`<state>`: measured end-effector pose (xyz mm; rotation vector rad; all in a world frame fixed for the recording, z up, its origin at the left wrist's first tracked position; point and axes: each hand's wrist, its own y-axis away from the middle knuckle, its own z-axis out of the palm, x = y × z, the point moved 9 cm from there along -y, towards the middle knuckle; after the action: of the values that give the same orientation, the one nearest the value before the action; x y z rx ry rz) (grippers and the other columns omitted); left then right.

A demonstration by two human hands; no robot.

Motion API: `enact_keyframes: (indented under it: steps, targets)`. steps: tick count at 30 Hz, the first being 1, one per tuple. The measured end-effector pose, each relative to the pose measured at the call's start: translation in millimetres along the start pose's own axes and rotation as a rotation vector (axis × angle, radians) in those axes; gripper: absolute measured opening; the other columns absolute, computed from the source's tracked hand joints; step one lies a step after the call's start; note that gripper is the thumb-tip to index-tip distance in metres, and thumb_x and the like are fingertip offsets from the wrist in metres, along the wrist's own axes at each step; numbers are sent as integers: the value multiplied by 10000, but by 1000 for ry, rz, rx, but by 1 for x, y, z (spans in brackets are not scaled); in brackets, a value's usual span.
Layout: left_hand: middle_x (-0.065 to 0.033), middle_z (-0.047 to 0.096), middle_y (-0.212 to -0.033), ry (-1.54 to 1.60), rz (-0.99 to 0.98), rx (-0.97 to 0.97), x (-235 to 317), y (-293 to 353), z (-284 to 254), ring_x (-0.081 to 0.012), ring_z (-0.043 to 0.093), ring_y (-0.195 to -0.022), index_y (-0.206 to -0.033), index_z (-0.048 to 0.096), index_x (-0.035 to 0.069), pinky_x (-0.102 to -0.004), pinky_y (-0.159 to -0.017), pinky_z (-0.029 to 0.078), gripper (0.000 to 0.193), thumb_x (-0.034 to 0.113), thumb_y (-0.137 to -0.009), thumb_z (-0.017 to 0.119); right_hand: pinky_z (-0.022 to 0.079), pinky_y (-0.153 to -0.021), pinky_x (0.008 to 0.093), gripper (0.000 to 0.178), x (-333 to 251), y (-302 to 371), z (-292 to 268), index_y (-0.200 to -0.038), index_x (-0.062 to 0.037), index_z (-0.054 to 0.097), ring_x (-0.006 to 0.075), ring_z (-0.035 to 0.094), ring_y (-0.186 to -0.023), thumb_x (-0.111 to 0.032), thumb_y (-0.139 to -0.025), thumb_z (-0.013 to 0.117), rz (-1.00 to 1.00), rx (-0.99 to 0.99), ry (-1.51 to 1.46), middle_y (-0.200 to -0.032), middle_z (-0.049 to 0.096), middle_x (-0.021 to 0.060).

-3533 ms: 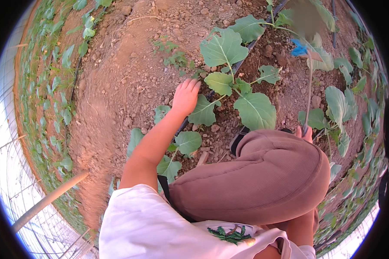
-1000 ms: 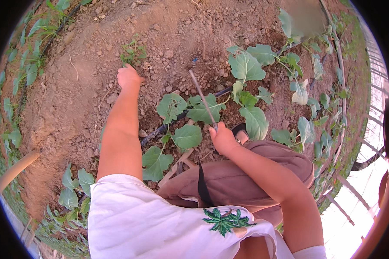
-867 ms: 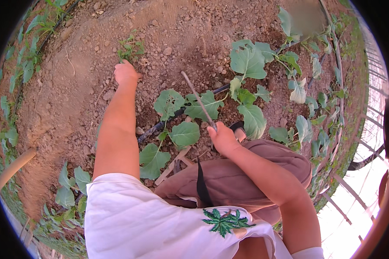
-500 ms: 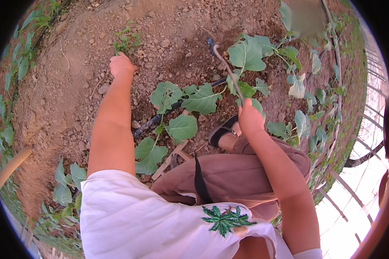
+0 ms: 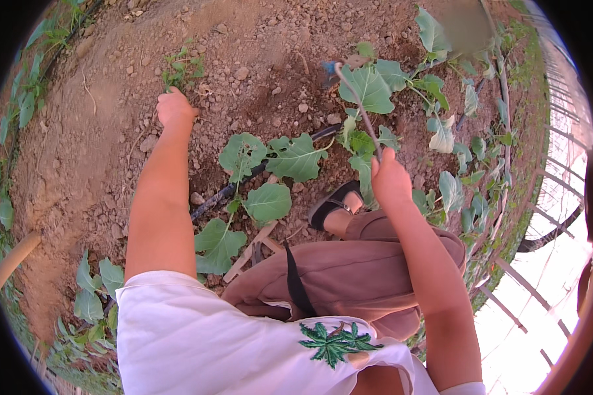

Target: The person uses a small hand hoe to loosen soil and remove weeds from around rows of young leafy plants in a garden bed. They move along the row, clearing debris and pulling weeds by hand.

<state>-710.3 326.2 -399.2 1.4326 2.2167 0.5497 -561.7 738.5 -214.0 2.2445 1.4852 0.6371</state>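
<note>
My left hand (image 5: 176, 107) is closed around the base of a small bunch of green weeds (image 5: 183, 68) on the bare soil at the far left. The weeds' leafy tops stick out beyond my fingers. My right hand (image 5: 392, 178) grips a hand tool with a thin bent shaft (image 5: 360, 104). Its far end, with a blue part (image 5: 329, 67), is blurred close to the soil, and its working edge cannot be made out. Beside the shaft spreads a broad-leaved plant (image 5: 369, 89); more large leaves (image 5: 295, 158) grow between my two arms.
A black irrigation hose (image 5: 224, 194) runs along the plant row. My shoe (image 5: 333, 205) rests beside it. A wooden handle (image 5: 16, 260) lies at the left edge. Plants (image 5: 451, 191) line the right side, with a fence (image 5: 534, 283) beyond. Cloddy soil (image 5: 112, 66) covers the left.
My right hand and the tool have shifted slightly right over the ground, the tool's end nearing the leaves. My left hand stays on the weeds. The whole view has moved a little.
</note>
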Motion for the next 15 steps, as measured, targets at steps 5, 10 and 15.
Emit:
enact_keyframes:
  steps: [5, 10, 15]
  targets:
    - [-177, 478, -1142, 29, -22, -13, -3, -5, 3, -278, 571, -1018, -1285, 347, 51, -331, -775, 544, 886, 427, -636, 819, 522, -716, 485, 285, 37, -27, -10, -983, -4, 388, 422, 631, -829, -275, -937, 464, 136, 66, -28, -869, 634, 254]
    - [-179, 472, -1149, 15, -28, 6, 0, -4, 4, -283, 569, -1019, -1309, 329, 44, -339, -771, 544, 912, 415, -637, 822, 511, -741, 492, 272, 31, -47, 7, -1012, -5, 401, 428, 624, -855, -259, -935, 463, 116, -14, -57, -911, 629, 258]
    - [-182, 467, -1165, 3, -42, -18, -1, -2, 4, -296, 562, -1022, -1333, 306, 38, -351, -764, 544, 934, 406, -645, 819, 496, -781, 498, 278, 13, -20, 23, -1008, -6, 422, 424, 622, -874, -265, -926, 482, 59, -219, -48, -939, 627, 248]
